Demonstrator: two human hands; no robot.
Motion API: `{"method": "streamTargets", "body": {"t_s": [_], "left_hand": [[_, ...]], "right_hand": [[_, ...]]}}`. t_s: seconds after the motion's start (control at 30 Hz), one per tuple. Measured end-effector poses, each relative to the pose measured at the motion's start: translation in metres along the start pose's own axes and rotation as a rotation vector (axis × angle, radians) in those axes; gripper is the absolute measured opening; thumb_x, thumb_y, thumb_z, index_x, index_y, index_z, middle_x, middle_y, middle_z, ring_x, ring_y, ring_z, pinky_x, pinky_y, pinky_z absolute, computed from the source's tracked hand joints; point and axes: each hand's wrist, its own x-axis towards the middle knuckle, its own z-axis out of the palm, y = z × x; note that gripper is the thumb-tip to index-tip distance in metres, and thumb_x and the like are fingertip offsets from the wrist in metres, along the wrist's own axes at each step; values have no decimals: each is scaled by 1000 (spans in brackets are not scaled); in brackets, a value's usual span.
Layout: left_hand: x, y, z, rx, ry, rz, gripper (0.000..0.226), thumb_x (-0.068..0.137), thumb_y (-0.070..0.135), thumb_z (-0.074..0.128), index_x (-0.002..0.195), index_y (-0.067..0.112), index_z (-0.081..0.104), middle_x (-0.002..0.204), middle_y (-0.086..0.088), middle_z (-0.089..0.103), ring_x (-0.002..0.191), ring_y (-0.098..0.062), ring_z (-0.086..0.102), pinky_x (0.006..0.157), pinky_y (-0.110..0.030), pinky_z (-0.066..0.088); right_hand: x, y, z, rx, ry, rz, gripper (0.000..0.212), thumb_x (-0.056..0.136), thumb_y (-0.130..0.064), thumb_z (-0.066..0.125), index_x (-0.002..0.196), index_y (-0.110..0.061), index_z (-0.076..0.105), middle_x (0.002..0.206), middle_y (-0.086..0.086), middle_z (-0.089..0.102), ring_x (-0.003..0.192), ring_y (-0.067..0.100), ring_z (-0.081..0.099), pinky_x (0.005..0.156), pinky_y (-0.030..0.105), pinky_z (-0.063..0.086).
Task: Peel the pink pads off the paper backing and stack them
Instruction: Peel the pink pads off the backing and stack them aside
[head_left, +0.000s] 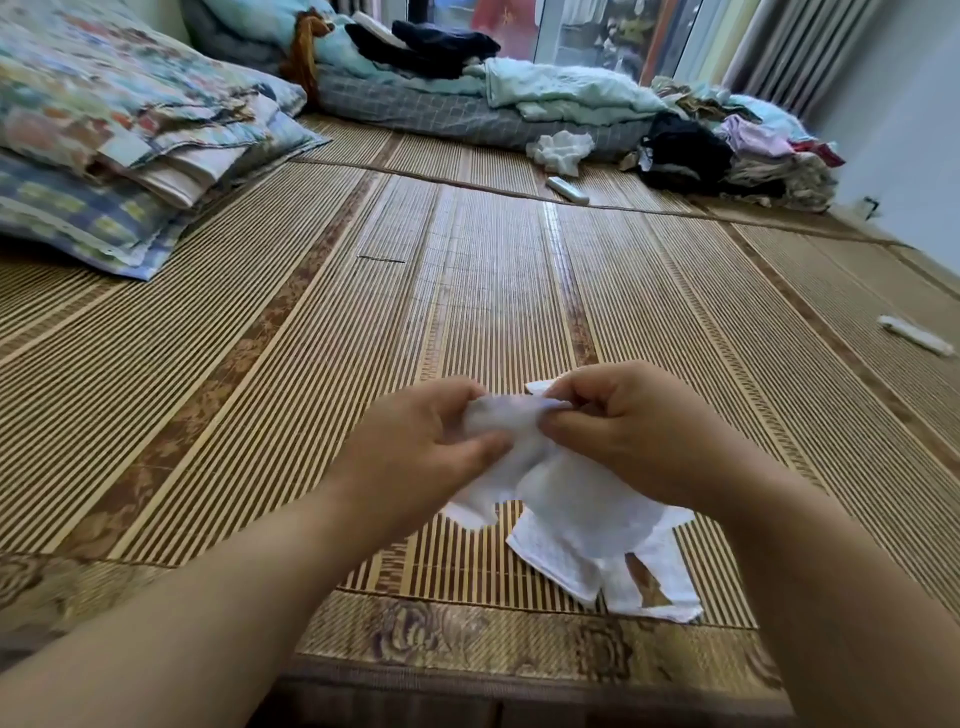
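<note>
**Currently: both hands working the top edge of a pale pad, low over the mat**

The left hand (436, 436) and right hand (623, 421) are meeting at the near centre of the view, knuckles almost touching. Each is pinching the upper edge of the same soft pad (506, 415). The left thumb is pressing onto its face with the fingers curled behind. The right fingers are curling tightly over its corner, where a small white tip is poking up above them. Whether the two hands are gripping separate layers cannot be told, as the fingers are covering the edge.

The pad is reading whitish with a faint lilac cast rather than clearly pink. It is hanging from the pinch and draping down toward the person, and its lower end is trailing onto the white pieces (561, 551) lying flat on the bamboo mat (467, 286). These pieces are overlapping one another just below the right wrist. One is showing a fine embossed texture.

Surroundings: patterned pillows (130, 130) are lying stacked at far left. Folded bedding (467, 114) is running along the far edge, with a clothes pile (753, 150) at far right. A crumpled white item (561, 150) and a white remote-like bar (567, 189) are sitting near the bedding. A small white roll (917, 336) is lying well apart at the right.
</note>
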Motion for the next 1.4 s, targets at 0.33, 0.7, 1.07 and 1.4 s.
{"method": "streamTargets", "body": {"t_s": [0.33, 0.7, 1.07, 1.4], "left_hand": [[8, -20, -15, -498, -42, -414, 18, 78, 29, 69, 86, 12, 69, 79, -9, 71, 66, -25, 69, 55, -38, 56], [5, -28, -26, -490, -368, -744, 28, 79, -7, 56, 102, 6, 64, 92, -19, 66, 60, -26, 68, 49, -34, 55], [9, -38, -27, -345, -548, -790, 35, 70, 20, 75, 103, 13, 68, 88, -14, 75, 75, -29, 70, 60, -33, 56], [6, -45, -36, -290, -383, -838, 28, 61, 29, 76, 75, 4, 72, 68, -11, 68, 54, -16, 53, 49, -25, 41]], "right_hand": [[-18, 48, -25, 473, -259, 311, 22, 63, -14, 83, 84, -10, 74, 79, 5, 74, 70, 24, 69, 61, 31, 56], [-44, 95, -69, 810, -64, 584, 9, 61, -15, 74, 66, -8, 72, 60, 8, 65, 48, 16, 62, 43, 25, 53], [-59, 129, -78, 782, 130, 735, 13, 62, -20, 73, 62, -8, 70, 58, 8, 64, 45, 15, 58, 40, 24, 50], [-59, 145, -66, 595, 277, 811, 14, 88, -13, 62, 86, -1, 69, 68, 8, 73, 59, 19, 59, 43, 27, 48]]}}
